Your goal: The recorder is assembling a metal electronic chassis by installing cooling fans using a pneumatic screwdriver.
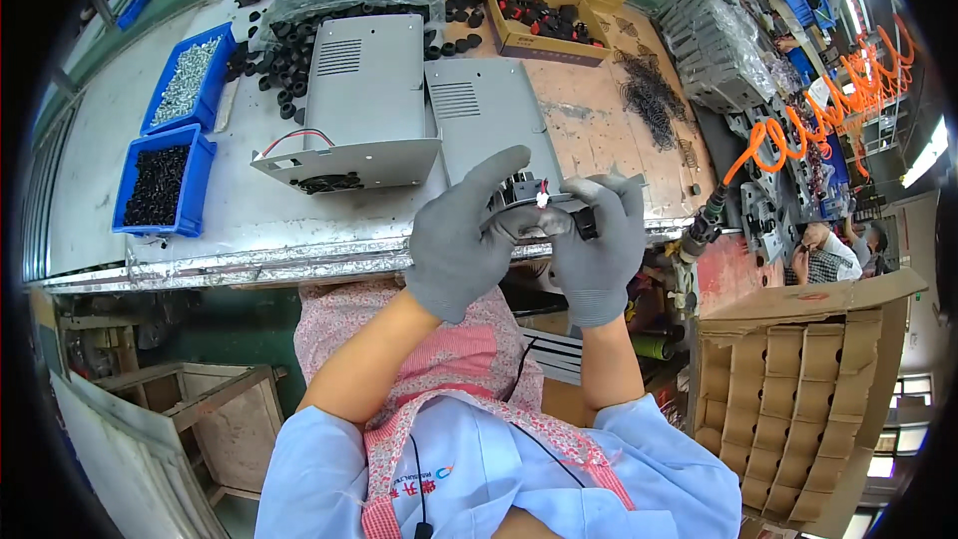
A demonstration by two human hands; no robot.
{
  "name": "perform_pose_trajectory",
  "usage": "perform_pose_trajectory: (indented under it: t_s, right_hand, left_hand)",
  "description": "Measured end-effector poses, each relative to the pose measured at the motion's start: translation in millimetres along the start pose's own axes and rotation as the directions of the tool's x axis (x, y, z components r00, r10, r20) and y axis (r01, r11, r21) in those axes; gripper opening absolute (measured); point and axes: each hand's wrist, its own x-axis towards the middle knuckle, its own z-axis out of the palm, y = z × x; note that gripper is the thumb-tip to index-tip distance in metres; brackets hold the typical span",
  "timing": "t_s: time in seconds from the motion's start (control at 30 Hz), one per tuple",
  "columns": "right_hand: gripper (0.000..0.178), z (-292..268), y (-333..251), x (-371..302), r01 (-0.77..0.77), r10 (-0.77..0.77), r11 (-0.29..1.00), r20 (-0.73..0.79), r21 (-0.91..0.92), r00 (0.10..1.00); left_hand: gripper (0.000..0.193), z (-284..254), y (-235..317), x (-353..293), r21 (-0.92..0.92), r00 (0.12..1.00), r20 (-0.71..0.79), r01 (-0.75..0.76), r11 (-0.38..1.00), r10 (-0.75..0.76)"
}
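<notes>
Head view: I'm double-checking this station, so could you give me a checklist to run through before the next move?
1. Grey-gloved left hand and grey-gloved right hand both at the small dark component: ok.
2. White-and-red connector fully seated: cannot tell, too small.
3. Orange coiled hose clear of both hands: ok.
4. Blue plastic bin of silver parts and blue plastic bin of black parts upright: ok.
5. Area beside the grey slotted metal housing free of loose pieces: not ok; small round black parts lie there.

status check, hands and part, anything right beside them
Left hand and right hand holding small dark part. Grey metal panel just beyond.
</notes>
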Motion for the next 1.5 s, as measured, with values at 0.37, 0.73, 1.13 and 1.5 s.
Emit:
perform_pose_trajectory:
  t_s: [0.37,0.73,1.13,1.5]
  right_hand:
    - [0.053,2.9,-29.4,-20.4,0.049,-0.086,0.828,0.04,0.559,0.995]
    - [0.038,39.4,-73.7,-0.4,0.377,-0.432,0.886,0.188,0.271,0.882]
    - [0.036,110.4,-121.5,19.1,0.387,-0.449,0.858,0.129,0.338,0.884]
    - [0.042,106.3,-133.1,37.0,0.475,-0.473,0.879,0.056,-0.037,0.879]
  left_hand:
    - [0.044,-36.1,-9.2,-27.8,-0.461,0.915,0.024,0.367,0.808,-0.402]
    - [0.034,-98.8,1.1,-42.1,-0.703,0.906,0.248,0.411,0.58,-0.342]
    - [0.039,-155.6,-18.4,-38.4,-0.447,0.868,-0.442,0.006,0.895,-0.227]
    - [0.062,-186.4,-48.4,6.2,-0.449,0.981,0.031,0.187,0.874,-0.193]
